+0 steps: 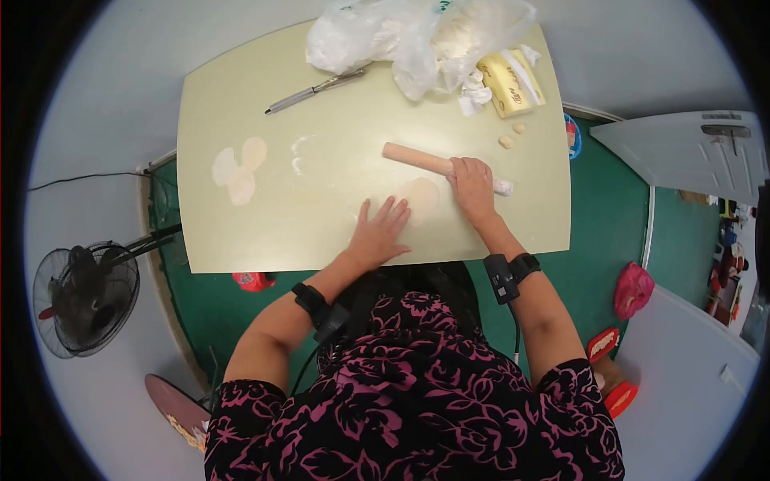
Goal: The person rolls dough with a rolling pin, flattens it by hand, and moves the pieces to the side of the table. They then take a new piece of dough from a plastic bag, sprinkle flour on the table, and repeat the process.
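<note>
A thin round dough wrapper (421,200) lies flat on the table in front of me. My left hand (381,234) rests palm down with fingers spread, its fingertips at the wrapper's left edge. My right hand (473,191) is closed over the right part of a wooden rolling pin (417,158). The pin lies slanted just beyond the wrapper, and its floury right end (503,187) sticks out past my hand. Farther left, three rolled dough wrappers (241,186) lie partly overlapping. Two small dough lumps (506,142) sit near the table's right side.
Plastic bags (417,40) are heaped at the table's (241,88) far edge beside a yellow tissue pack (512,82). A silver-grey pen-like tool (309,92) lies at the back left. A black fan (87,301) stands left; a white door (690,148) is at right.
</note>
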Demonstrator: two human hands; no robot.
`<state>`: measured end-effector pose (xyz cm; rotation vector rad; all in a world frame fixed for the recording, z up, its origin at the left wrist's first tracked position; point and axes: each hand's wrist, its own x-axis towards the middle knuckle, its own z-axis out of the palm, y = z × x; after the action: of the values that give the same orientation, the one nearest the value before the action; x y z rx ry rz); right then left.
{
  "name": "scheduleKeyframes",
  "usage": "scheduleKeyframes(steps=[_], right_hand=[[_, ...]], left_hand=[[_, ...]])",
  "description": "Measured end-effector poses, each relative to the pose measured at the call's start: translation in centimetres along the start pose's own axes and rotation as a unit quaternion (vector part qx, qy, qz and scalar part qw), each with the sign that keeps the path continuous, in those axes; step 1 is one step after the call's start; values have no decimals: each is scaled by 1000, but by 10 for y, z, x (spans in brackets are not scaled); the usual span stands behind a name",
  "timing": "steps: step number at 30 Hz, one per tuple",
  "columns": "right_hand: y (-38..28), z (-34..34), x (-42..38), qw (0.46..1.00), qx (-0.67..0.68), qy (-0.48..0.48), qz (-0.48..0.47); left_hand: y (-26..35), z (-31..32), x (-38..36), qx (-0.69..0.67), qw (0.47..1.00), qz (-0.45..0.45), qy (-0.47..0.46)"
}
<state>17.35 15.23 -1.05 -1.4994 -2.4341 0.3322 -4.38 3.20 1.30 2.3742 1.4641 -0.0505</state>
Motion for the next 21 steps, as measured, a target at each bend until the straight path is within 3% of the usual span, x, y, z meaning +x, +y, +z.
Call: scheduleKeyframes(steps=[3,6,8,11,13,16,21], right_hand=[[4,-1,-12,998,3,68,-7],[-8,-2,-30,994,31,98,-42],[-20,-5,-38,996,41,69,-41],[-27,-4,-47,998,38,33,-46],[-28,-5,-52,998,52,-14,-36],[-31,-5,-39,996,-67,12,-59],[-15,-7,12,997,-78,-15,-17]], left_hand=[[-35,-5,8,30,996,80,-19],[-50,-27,14,45,993,102,-25],[-45,-34,15,38,991,114,-51],[-18,-10,7,-82,989,123,2],[-2,-7,2,-60,995,79,26],[2,1,2,-41,997,45,37],[5,-4,-2,-59,998,22,17]])
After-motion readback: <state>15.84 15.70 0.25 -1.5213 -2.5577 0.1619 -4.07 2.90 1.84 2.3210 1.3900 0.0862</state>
